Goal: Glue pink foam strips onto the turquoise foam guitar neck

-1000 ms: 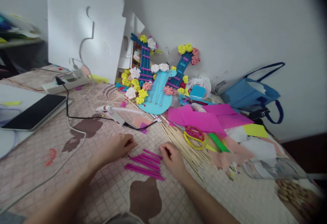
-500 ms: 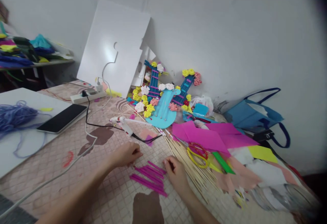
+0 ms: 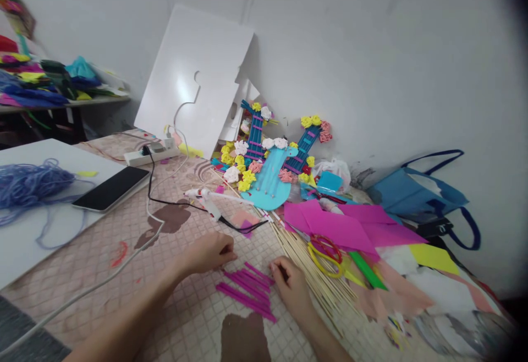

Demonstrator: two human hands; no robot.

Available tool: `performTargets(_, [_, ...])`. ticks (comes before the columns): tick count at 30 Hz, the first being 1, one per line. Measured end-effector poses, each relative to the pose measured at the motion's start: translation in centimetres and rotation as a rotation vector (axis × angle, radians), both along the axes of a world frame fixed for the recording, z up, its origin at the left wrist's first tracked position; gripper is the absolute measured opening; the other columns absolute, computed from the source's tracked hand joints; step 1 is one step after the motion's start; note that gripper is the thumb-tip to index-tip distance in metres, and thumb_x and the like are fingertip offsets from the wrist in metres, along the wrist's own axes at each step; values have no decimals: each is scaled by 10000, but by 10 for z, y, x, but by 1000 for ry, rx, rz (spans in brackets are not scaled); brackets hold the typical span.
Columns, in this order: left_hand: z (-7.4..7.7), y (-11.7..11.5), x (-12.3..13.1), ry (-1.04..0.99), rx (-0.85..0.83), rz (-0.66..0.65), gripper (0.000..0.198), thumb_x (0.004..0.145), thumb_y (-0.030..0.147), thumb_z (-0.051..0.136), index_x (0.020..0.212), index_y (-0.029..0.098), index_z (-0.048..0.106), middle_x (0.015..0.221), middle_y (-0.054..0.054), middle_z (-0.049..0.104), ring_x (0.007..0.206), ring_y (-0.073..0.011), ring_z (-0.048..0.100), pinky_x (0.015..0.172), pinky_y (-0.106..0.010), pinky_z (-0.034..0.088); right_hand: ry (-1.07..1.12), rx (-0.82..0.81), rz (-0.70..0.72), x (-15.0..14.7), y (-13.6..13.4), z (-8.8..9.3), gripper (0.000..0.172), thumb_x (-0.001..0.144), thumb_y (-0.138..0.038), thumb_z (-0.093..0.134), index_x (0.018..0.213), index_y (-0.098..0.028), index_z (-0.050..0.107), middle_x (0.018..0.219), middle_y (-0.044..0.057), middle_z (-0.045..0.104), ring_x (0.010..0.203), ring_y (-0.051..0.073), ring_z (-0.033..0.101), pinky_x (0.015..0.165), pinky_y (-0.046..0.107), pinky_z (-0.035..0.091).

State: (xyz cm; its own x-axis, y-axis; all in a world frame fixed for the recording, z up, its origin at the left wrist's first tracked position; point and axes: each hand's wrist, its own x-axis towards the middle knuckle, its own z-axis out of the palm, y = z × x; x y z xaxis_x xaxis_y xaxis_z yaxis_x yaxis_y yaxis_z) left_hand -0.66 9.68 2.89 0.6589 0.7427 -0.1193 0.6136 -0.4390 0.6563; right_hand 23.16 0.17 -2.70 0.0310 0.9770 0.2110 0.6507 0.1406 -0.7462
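Observation:
Several narrow magenta paper strips lie side by side on the patterned tablecloth, between my two hands. My left hand rests just above their left ends, fingers curled in; whatever may be in them is hidden. At the right ends of the strips, my right hand is also closed, with thumb and forefinger bent together. I cannot make out anything held there. Close to the right hand lies a bundle of thin wooden sticks. Scissors with red and yellow handles sit on top of the sticks.
A glue gun with its black cord lies behind my hands. Further back stand a turquoise guitar-shaped board and paper flowers. Magenta sheets and a blue bag are right; a phone and purple yarn are left.
The whole view has shifted slightly, so things appear a little further right. Both hands keep about the same place and pose beside the strips.

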Motion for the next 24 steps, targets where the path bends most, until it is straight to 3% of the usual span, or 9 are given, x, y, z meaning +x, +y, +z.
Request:
performTargets(5, [-4, -1, 0, -82, 28, 4, 187, 802, 309, 501, 665, 188, 543, 581, 11, 584, 543, -132, 508, 514, -227, 314, -10, 9, 10, -4, -7, 3, 215, 893, -270, 454, 747, -183, 586, 668, 8, 570, 626, 151, 533, 575, 249, 396])
performTargets(9, [-10, 2, 1, -146, 96, 64, 183, 827, 310, 487, 712, 182, 551, 609, 7, 566, 569, -136, 503, 518, -230, 301, -63, 83, -9, 4, -6, 19, 212, 891, -278, 455, 767, -189, 602, 699, 20, 613, 653, 154, 567, 587, 243, 429])
performTargets(12, [-8, 2, 2, -152, 183, 100, 190, 831, 304, 487, 689, 181, 518, 611, 9, 532, 570, -134, 479, 521, -237, 282, -193, 174, -188, 41, 15, 43, 228, 880, -313, 450, 788, -184, 613, 733, 39, 652, 675, 166, 586, 623, 259, 448])
performTargets(16, [-2, 1, 4, -146, 232, 111, 209, 834, 293, 484, 660, 178, 488, 595, 15, 502, 557, -126, 454, 524, -240, 268, -278, 176, -384, 116, 64, 68, 214, 818, -353, 501, 818, -167, 607, 746, 58, 642, 688, 190, 569, 656, 301, 428])
performTargets(20, [3, 1, 4, -149, 237, 122, 205, 846, 305, 479, 697, 173, 528, 605, 10, 522, 555, -125, 463, 528, -241, 277, -357, 90, -482, 167, 104, 66, 155, 633, -291, 675, 668, -191, 563, 616, 14, 575, 632, 185, 531, 620, 293, 393])
performTargets(24, [3, 2, 1, -133, 233, 123, 198, 852, 313, 482, 743, 171, 567, 622, 0, 557, 568, -134, 492, 532, -245, 294, -388, 35, -512, 179, 119, 53, 206, 574, -240, 710, 571, -211, 505, 563, -2, 535, 591, 181, 507, 601, 293, 366])
